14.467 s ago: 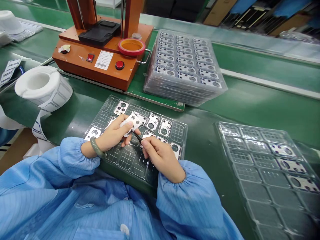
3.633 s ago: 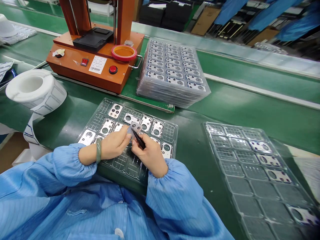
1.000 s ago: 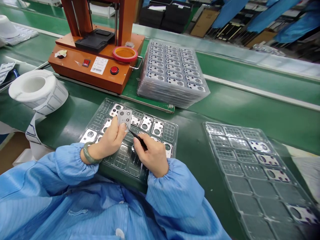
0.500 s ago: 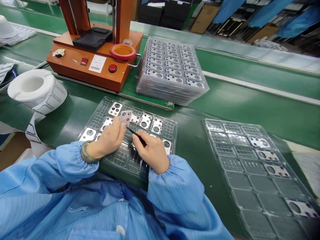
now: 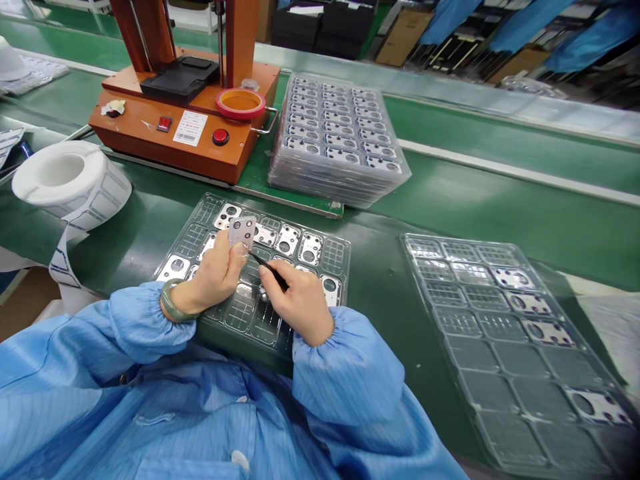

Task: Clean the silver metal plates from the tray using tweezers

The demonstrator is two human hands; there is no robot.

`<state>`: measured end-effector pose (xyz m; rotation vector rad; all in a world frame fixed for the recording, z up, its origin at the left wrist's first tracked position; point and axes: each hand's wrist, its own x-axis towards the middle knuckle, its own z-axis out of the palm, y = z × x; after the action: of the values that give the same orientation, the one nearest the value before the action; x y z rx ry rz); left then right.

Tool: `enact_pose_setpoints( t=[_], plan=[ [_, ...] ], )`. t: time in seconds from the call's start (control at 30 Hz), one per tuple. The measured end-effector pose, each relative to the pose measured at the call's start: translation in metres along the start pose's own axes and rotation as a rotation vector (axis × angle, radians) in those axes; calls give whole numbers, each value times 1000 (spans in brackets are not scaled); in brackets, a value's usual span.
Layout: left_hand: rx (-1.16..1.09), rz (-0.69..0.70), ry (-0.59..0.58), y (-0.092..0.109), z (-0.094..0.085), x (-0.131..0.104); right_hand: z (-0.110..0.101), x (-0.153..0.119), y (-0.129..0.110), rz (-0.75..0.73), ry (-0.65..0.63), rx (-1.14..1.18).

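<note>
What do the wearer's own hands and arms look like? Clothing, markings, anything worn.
Left hand and right hand are both ungloved. Loose light-blue cloth sleeves, faintly striped, puff out above gathered cuffs. The left side also has a smooth, rounded grey-green bangle just beyond the cuff; none shows on the right. No markings or cables visible on either arm.

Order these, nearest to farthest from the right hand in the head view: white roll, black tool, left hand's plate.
1. Black tool: in the right hand.
2. Plate: in the left hand.
3. White roll: far left.
</note>
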<state>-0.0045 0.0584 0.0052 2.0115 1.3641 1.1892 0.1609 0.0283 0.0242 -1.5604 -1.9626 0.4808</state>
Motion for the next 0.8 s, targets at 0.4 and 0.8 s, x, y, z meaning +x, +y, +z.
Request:
enact_pose_setpoints(
  t=[0.4,0.8],
  plan=[
    [-411,-87,-9,4,2,1,-11,1,10,103,174,191],
    [-496,-148,-147,10,-3,2,-3,-4,5,-48,143,241]
  ],
)
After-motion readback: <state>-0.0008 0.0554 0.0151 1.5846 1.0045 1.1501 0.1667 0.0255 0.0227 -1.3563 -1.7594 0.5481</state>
